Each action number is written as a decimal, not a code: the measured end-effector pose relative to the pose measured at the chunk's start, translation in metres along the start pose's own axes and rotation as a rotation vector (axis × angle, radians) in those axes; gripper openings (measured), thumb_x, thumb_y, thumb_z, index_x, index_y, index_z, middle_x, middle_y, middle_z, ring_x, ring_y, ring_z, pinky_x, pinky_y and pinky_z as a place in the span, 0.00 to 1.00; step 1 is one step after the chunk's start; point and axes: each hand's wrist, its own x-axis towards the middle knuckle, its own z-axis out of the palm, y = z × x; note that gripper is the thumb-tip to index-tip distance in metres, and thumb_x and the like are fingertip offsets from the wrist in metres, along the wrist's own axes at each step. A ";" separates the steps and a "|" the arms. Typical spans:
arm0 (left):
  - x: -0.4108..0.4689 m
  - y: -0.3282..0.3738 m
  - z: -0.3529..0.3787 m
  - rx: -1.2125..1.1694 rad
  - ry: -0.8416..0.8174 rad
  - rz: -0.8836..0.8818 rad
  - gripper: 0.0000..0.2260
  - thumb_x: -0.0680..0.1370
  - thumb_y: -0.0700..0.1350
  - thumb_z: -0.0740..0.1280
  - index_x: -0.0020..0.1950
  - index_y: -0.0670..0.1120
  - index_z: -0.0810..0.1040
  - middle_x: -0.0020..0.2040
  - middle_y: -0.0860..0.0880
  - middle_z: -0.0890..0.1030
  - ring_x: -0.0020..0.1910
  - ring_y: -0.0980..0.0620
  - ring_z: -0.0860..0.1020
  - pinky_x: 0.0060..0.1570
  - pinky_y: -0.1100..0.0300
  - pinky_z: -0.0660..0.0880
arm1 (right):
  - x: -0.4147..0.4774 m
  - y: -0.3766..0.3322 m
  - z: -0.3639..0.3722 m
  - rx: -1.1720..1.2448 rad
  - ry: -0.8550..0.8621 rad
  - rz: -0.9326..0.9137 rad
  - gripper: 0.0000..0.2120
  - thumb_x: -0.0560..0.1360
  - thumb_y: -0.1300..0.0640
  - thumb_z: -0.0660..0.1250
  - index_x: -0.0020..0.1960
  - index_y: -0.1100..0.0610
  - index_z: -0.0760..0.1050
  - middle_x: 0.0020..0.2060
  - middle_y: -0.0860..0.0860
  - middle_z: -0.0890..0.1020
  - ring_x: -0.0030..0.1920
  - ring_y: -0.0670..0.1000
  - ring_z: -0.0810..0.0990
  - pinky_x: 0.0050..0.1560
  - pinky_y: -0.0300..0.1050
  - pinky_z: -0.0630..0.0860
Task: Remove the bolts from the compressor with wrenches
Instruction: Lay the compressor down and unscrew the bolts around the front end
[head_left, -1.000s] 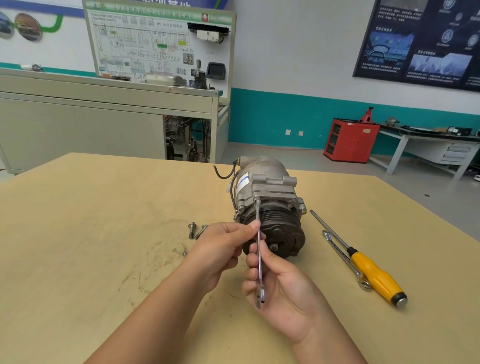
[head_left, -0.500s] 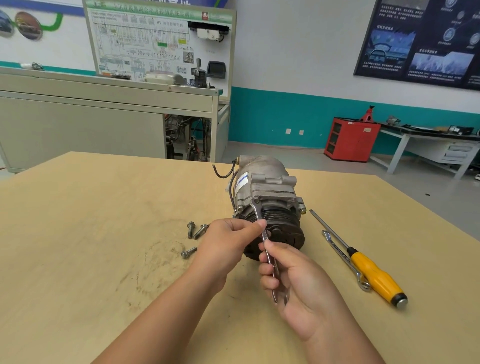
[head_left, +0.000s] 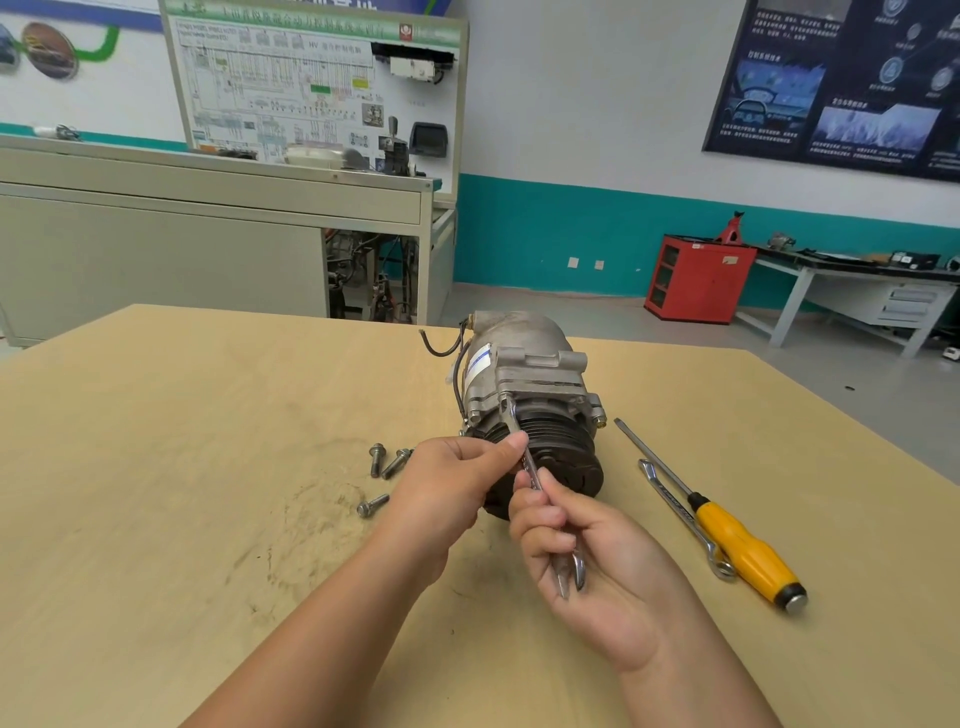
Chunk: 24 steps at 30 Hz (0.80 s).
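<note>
A grey metal compressor (head_left: 524, 374) with a black pulley lies on the wooden table (head_left: 182, 415), pulley end toward me. A slim silver wrench (head_left: 530, 462) slants from the compressor's front left flange down to my palm. My left hand (head_left: 447, 493) pinches the wrench shaft near its upper end. Lower down, my right hand (head_left: 582, 561) grips the shaft, and the open jaw end sticks out below the fingers. Three loose bolts (head_left: 387, 467) lie on the table left of the compressor.
Right of the compressor lie a second wrench (head_left: 680, 512) and a yellow-handled screwdriver (head_left: 737, 545). Beyond the table stand a grey cabinet with a wiring display board (head_left: 311, 83), a red cabinet (head_left: 696, 275) and a workbench (head_left: 852, 280).
The wrench's lower end swung right, from upright to slanted, and my right hand followed it right. My left hand drew back, uncovering a third bolt on the table.
</note>
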 end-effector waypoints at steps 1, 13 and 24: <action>0.000 0.000 0.000 0.006 0.009 0.009 0.17 0.73 0.54 0.70 0.25 0.49 0.78 0.20 0.56 0.65 0.21 0.58 0.60 0.23 0.66 0.58 | 0.000 0.000 0.001 -0.013 0.004 -0.008 0.07 0.64 0.65 0.64 0.41 0.67 0.74 0.27 0.55 0.71 0.18 0.45 0.71 0.15 0.32 0.66; 0.001 0.004 -0.004 -0.106 -0.066 -0.054 0.14 0.76 0.50 0.66 0.37 0.42 0.85 0.27 0.45 0.66 0.26 0.53 0.62 0.31 0.60 0.59 | 0.005 0.015 0.011 -0.165 0.091 -0.166 0.07 0.76 0.66 0.63 0.39 0.64 0.75 0.24 0.54 0.74 0.19 0.45 0.73 0.18 0.32 0.69; 0.001 0.004 -0.006 -0.307 -0.145 -0.164 0.17 0.79 0.45 0.63 0.35 0.42 0.84 0.19 0.53 0.69 0.16 0.58 0.68 0.18 0.70 0.67 | 0.007 0.015 0.003 -0.123 -0.044 -0.069 0.12 0.74 0.61 0.61 0.43 0.70 0.79 0.29 0.57 0.77 0.24 0.50 0.76 0.23 0.37 0.75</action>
